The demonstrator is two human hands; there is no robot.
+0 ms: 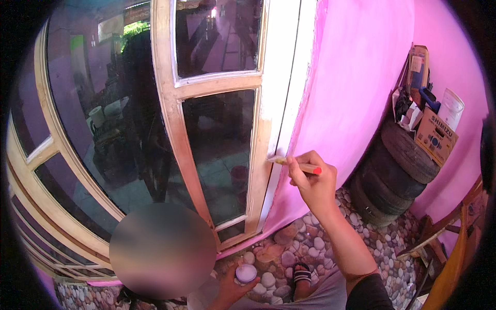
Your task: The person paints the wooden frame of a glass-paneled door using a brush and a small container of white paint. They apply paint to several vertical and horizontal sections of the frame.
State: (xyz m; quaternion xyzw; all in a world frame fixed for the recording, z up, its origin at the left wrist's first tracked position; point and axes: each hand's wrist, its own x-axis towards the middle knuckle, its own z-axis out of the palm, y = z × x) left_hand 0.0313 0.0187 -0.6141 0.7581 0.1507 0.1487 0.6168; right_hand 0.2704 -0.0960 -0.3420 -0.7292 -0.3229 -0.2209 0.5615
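My right hand [315, 178] is closed around a paintbrush [308, 168] with a light wooden handle and a red end. The brush's bristles touch the edge of the wooden frame [263, 170], beside a dark narrow gap. White paint covers the upper part of this frame edge, while bare wood shows lower down. Low in front of me, my left hand [232, 289] holds a small round cup [246, 273] of whitish paint, fingers wrapped about its side. Dark glass panes [219, 150] fill the frame to the left of the brush.
A pink wall [346, 93] adjoins the frame. Stacked tyres [398, 170] stand in the right corner, with a cardboard box [436, 135] and a white container [451, 107] on top. Wooden furniture [460, 222] is at far right. A blurred round patch hides the lower left. Pebble-patterned floor [310, 248] lies below.
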